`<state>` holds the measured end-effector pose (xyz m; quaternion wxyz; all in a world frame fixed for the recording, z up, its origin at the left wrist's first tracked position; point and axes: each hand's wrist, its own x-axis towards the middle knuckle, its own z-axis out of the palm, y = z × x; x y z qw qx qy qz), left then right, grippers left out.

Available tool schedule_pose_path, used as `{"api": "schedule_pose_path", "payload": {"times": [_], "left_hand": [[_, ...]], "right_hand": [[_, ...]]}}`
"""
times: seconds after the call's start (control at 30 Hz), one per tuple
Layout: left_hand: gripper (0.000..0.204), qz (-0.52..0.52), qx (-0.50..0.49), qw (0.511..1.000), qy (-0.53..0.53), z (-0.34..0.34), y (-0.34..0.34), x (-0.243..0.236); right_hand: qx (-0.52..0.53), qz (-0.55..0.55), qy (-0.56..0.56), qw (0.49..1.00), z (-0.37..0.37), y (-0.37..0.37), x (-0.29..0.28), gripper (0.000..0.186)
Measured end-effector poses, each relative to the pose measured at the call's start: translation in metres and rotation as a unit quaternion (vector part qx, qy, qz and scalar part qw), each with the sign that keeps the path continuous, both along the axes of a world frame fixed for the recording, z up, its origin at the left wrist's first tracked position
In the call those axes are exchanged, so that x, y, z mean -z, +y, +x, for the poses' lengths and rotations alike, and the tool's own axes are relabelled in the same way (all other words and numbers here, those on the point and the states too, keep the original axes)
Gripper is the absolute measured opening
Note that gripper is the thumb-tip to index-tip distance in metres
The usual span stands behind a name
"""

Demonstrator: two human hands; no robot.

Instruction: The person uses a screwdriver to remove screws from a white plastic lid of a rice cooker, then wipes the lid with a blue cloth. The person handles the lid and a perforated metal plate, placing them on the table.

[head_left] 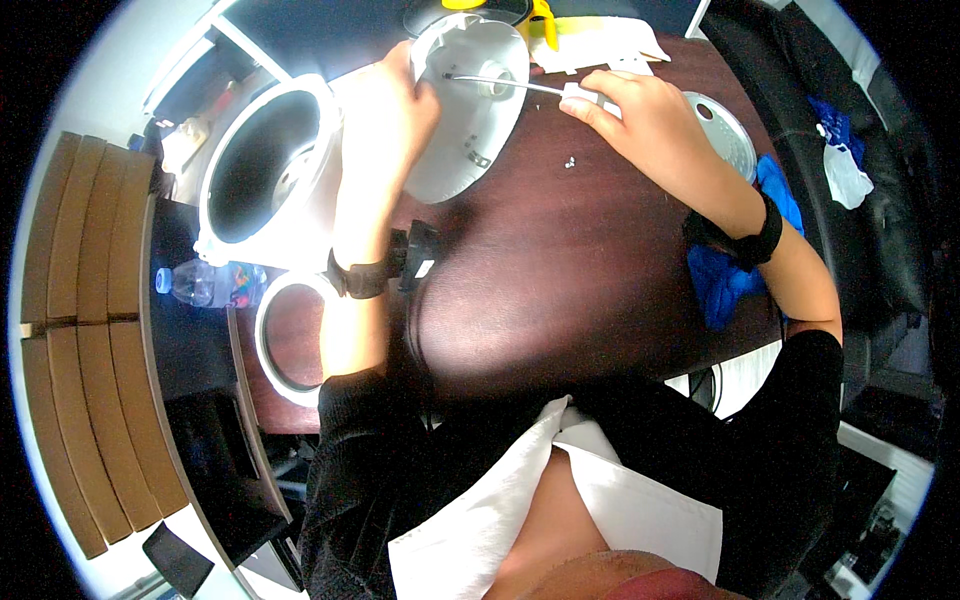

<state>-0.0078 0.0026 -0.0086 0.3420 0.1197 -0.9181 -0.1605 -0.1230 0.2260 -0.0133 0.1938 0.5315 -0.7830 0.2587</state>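
My left hand point(405, 105) grips the rim of a round, shallow silver metal dish point(450, 150), tilted up above the brown table. In my right hand point(650, 115) is a screwdriver point(520, 87) with a pale handle, held between thumb and fingers. Its thin shaft points left across the dish, and the tip meets the dish's face near my left thumb. What lies under the tip is too small to make out. Left of my left forearm stands a white cooker body point(325, 110) with a dark round inside. A white ring point(262, 335) lies nearer to me.
A perforated metal disc point(735, 140) and a blue cloth point(715, 285) lie at the table's right side. Small white bits point(570, 162) are on the tabletop point(560, 260). White sheets point(600, 45) lie at the back. A plastic bottle point(205, 284) is at the left, near cardboard boxes point(90, 230).
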Motion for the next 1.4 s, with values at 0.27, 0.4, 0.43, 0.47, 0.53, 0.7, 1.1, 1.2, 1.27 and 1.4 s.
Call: {"api": "schedule_pose_path", "payload": {"times": [0.27, 0.4, 0.43, 0.47, 0.53, 0.7, 1.1, 1.2, 1.27, 1.4], "left_hand": [[0.026, -0.04, 0.008, 0.999, 0.025, 0.002, 0.002, 0.003], [0.027, -0.054, 0.01, 0.998, 0.044, 0.001, 0.005, 0.001], [0.028, -0.054, 0.006, 0.998, 0.041, 0.001, 0.006, 0.001], [0.028, -0.049, 0.004, 0.998, 0.04, 0.001, 0.006, 0.001], [0.028, -0.039, 0.002, 0.999, 0.036, -0.001, 0.007, 0.004], [0.029, -0.035, 0.023, 0.998, 0.051, -0.001, 0.007, 0.003], [0.03, -0.012, 0.015, 0.999, 0.031, 0.002, 0.004, 0.003], [0.029, -0.007, 0.014, 1.0, 0.027, 0.003, 0.006, 0.001], [0.029, -0.004, 0.015, 1.0, 0.026, 0.005, 0.008, -0.001], [0.029, -0.01, 0.028, 0.999, 0.038, 0.003, 0.007, 0.0]], "right_hand": [[0.031, 0.051, 0.097, 0.993, 0.004, 0.002, -0.01, 0.031], [-0.068, -0.002, 0.032, 0.997, -0.016, 0.0, 0.007, 0.033], [-0.064, 0.043, -0.158, 0.984, -0.016, 0.001, 0.007, 0.035], [-0.057, 0.086, -0.343, 0.934, -0.014, 0.002, 0.006, 0.038], [-0.046, 0.116, -0.574, 0.81, -0.007, 0.003, 0.004, 0.042], [-0.054, 0.114, -0.675, 0.727, -0.003, 0.007, 0.001, 0.046], [-0.012, 0.008, 0.035, 0.999, -0.001, 0.01, -0.003, 0.032], [-0.019, 0.004, 0.048, 0.999, 0.001, 0.008, -0.005, 0.031], [-0.02, 0.002, 0.062, 0.998, 0.001, 0.007, -0.005, 0.031], [-0.009, 0.002, 0.098, 0.995, -0.001, 0.006, -0.006, 0.031]]}}
